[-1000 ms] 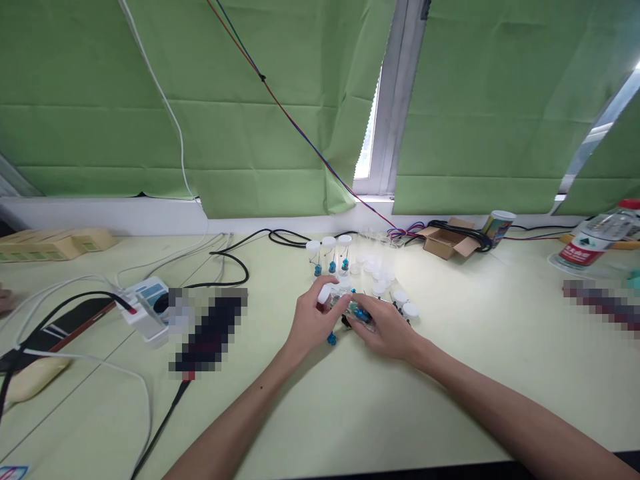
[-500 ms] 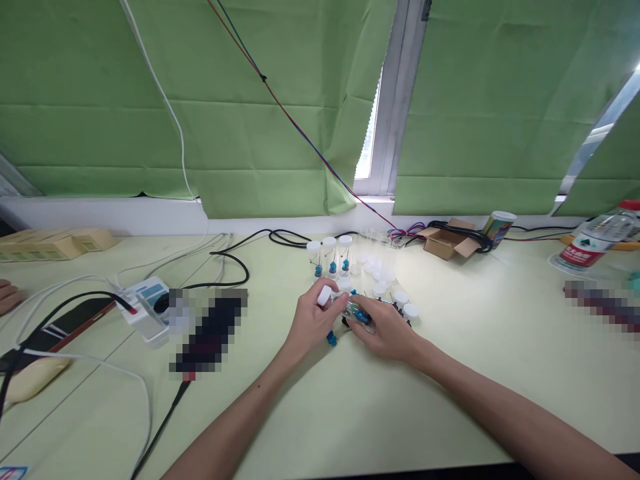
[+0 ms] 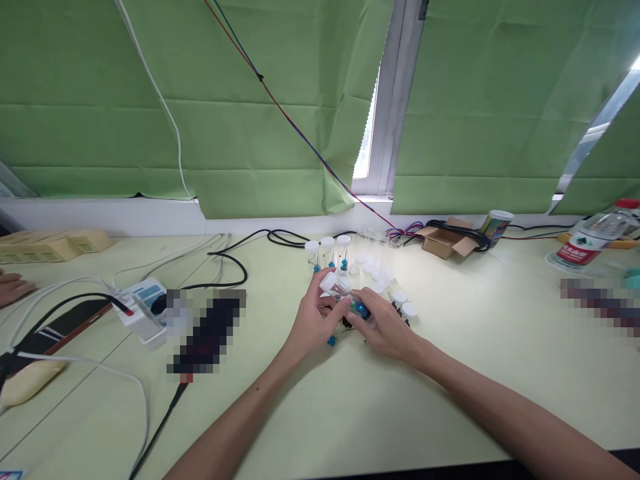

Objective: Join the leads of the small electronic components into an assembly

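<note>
Between my hands is a small clear vial (image 3: 345, 293) with a white cap and blue parts inside, tilted with its cap to the upper left. My left hand (image 3: 314, 318) is closed round the capped end, and my right hand (image 3: 383, 325) grips the lower end. Just beyond stand several capped vials (image 3: 327, 252) with blue parts in them. A loose blue piece (image 3: 331, 341) lies on the table below my left hand. More white-capped vials (image 3: 409, 311) with dark parts sit to the right, partly hidden by my right hand.
A white power adapter (image 3: 145, 310) with cables lies at left, near a blurred dark device (image 3: 210, 333). An open cardboard box (image 3: 445, 243), a can (image 3: 496, 229) and a water bottle (image 3: 590, 240) stand at back right. Another person's hand (image 3: 14, 289) rests at the far left edge.
The vial's capped end now lies along my left fingers, and more of its clear body shows. My right hand stays at its lower end. The other person's hand has moved slightly further into view.
</note>
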Tool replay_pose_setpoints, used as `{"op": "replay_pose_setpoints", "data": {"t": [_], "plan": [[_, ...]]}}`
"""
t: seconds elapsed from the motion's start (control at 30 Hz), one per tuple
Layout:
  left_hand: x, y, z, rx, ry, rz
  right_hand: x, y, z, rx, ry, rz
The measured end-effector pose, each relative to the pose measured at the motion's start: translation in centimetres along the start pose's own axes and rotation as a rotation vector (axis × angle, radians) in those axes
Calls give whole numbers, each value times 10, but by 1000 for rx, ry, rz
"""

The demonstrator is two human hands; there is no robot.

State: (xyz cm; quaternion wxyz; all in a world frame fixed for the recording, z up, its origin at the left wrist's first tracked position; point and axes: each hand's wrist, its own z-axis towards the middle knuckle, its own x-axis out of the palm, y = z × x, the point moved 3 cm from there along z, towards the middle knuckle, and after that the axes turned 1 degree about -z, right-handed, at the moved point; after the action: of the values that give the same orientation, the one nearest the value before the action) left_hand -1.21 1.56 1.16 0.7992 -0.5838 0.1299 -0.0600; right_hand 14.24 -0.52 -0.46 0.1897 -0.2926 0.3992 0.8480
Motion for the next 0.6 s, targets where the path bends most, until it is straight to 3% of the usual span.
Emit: {"op": "replay_pose_setpoints", "data": {"t": [0.33,0.6], "plan": [[-2,10,2,-16,-138,28,1,1,-2,54,41,5],[-2,10,1,30,-142,39,3,0,-2,16,41,-3]]}}
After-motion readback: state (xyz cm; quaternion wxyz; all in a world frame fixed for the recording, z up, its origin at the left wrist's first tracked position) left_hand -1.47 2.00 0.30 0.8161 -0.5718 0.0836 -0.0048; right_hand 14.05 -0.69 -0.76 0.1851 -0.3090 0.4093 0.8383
